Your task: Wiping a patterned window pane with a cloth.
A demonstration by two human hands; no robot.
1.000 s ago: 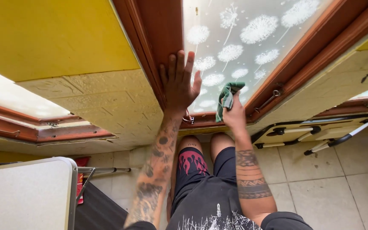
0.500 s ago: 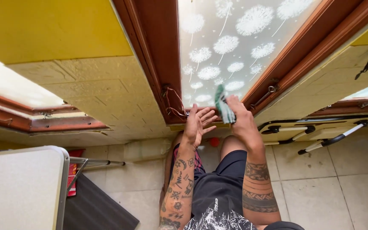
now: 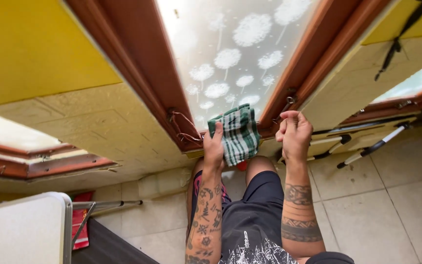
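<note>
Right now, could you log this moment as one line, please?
left hand: grips checked cloth | right hand: empty, closed | frosted window behind

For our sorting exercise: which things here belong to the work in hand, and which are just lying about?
In use:
- left hand holding the green checked cloth
- frosted window pane with dandelion pattern
- right hand, nearest the window latch

Lying about:
- white folding table
- red item beside it
- black strap

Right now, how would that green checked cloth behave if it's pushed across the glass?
Probably floppy: the green checked cloth hangs in folds from the left hand. Likely light, since a pinch holds it. It may bunch rather than slide flat on the frosted glass.
</note>
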